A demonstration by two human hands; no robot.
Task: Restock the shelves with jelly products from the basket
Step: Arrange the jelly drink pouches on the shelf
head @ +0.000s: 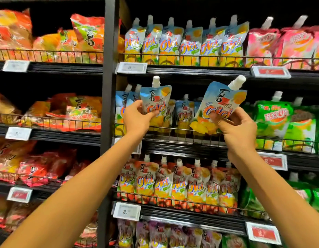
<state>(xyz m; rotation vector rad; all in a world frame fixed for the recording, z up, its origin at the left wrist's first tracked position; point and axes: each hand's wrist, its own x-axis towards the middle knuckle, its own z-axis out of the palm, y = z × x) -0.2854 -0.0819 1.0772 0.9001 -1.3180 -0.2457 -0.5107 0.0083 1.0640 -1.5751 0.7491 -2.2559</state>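
At middle shelf (173, 138): left hand (137, 119) pinching pouch (156, 99), right hand (234, 127) pinching tilted pouch (221, 106); best seated upright behind rail, spouts up, labels forward.

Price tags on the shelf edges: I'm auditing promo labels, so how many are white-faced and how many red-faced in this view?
White-faced price tags: 5, one of them partly behind the left forearm
Red-faced price tags: 4
Total: 9
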